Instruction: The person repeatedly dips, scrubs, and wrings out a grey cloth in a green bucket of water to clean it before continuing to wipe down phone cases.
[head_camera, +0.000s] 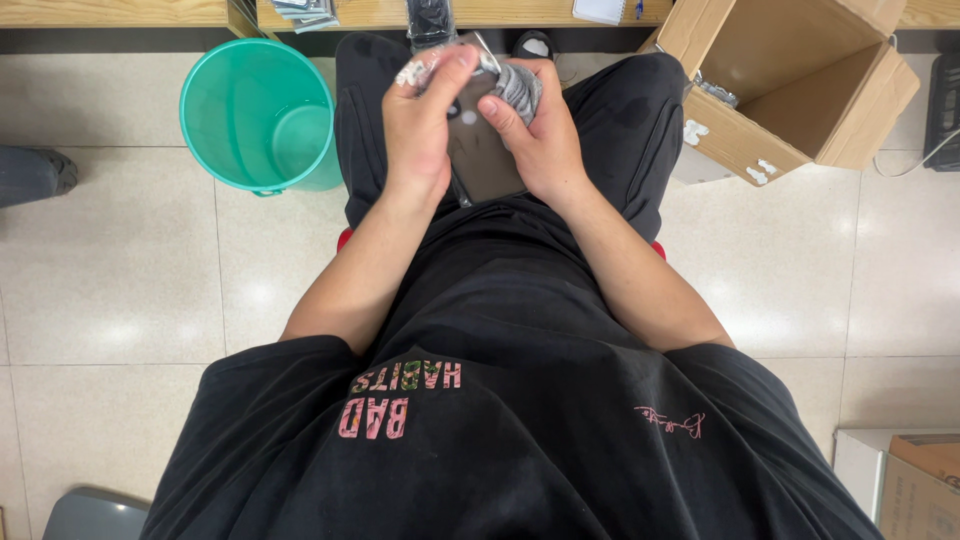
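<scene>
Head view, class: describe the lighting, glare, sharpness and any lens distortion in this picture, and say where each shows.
Head view: even overhead light, with soft glare patches on the pale floor tiles; the left hand and right hand, the dark flat item and the grey cloth look sharp; the wide lens bows the workbench edge slightly; the black shirt loses detail.

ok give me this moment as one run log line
left hand: holds dark flat panel in clear wrap | right hand: presses grey cloth on panel | green bucket left | open cardboard box right
</scene>
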